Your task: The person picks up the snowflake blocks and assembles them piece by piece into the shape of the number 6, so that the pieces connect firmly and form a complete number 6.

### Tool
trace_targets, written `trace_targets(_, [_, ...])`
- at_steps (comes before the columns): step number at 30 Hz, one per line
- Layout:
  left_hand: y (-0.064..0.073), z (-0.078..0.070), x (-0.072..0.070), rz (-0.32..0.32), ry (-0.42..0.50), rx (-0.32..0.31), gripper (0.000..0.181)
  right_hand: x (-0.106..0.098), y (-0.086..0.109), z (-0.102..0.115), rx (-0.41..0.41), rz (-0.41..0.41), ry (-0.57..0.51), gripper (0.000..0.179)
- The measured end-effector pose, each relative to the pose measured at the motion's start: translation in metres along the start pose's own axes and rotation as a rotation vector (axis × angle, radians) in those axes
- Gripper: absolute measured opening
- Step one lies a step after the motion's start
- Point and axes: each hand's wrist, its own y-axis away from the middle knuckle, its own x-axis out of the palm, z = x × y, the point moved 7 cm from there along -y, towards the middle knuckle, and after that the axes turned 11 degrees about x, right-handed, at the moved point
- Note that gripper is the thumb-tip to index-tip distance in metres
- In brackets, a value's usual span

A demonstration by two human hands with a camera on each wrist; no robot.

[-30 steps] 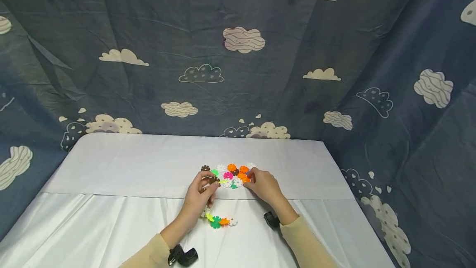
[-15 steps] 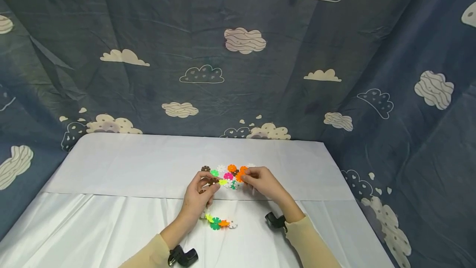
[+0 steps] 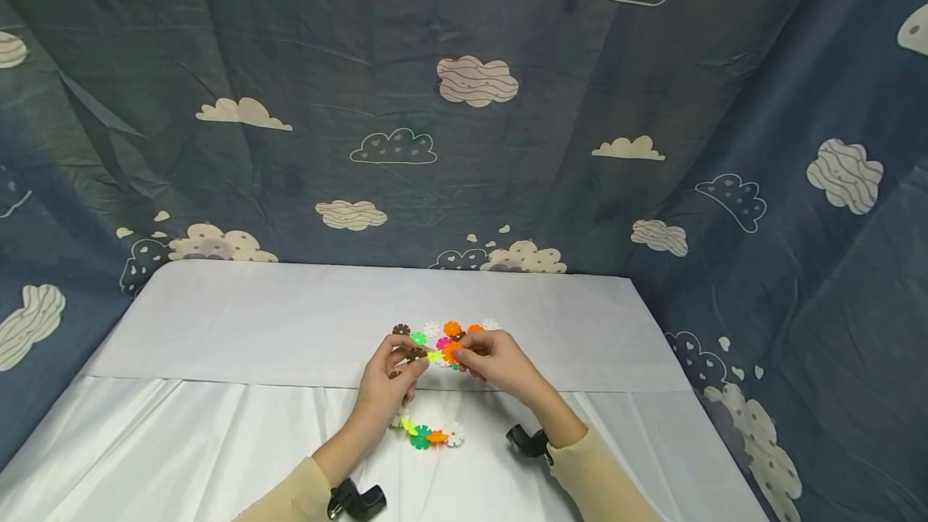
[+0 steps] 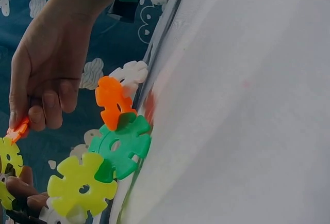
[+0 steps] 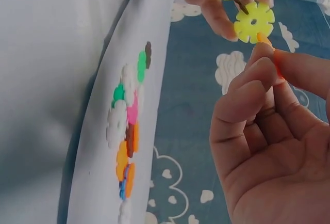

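My left hand (image 3: 386, 381) grips a chain of linked plastic snowflake discs. Its free tail hangs below the palm, with a yellow disc (image 4: 75, 182), a green disc (image 4: 131, 146), an orange one (image 4: 107, 97) and a white one (image 4: 135, 73) at the end. Past the left fingertips, a yellow disc (image 5: 253, 22) sticks out beside a dark brown one (image 3: 416, 354). My right hand (image 3: 500, 357) pinches a separate orange snowflake disc (image 3: 451, 352) between thumb and finger. In the right wrist view its edge meets the yellow disc; whether the slots interlock is hidden.
Behind the hands, loose snowflake discs lie on the white-covered table (image 3: 290, 312): brown (image 3: 401, 330), white (image 3: 431, 329), orange (image 3: 453, 329), pink (image 3: 443, 343) and others. A dark cloud-print curtain (image 3: 304, 167) stands behind and beside the table.
My right hand has picked up an orange disc from the pile and brought it left to the yellow disc at the chain's end. The left hand has stayed nearly still.
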Motion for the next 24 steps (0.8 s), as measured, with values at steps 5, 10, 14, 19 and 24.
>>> trace_targets(5, [0.0,0.002,0.0,0.008,-0.016,0.004,0.035,0.005,0.001,0.002,-0.011,-0.024,-0.012,0.017])
trace_targets(10, [0.001,0.001,-0.001,0.007,-0.024,0.021,0.035,0.012,0.0,0.001,0.007,-0.071,-0.077,0.019])
trace_targets(14, [0.001,0.002,-0.001,0.001,0.004,0.019,0.032,0.019,-0.001,-0.001,0.022,-0.1,-0.142,0.02])
trace_targets(19, [0.001,0.003,-0.002,-0.01,0.008,0.01,0.031,0.021,-0.002,-0.004,0.035,-0.132,-0.158,0.02])
trace_targets(24, [0.0,0.002,-0.002,-0.024,0.011,0.014,0.032,0.019,-0.004,-0.004,0.031,-0.113,-0.137,0.019])
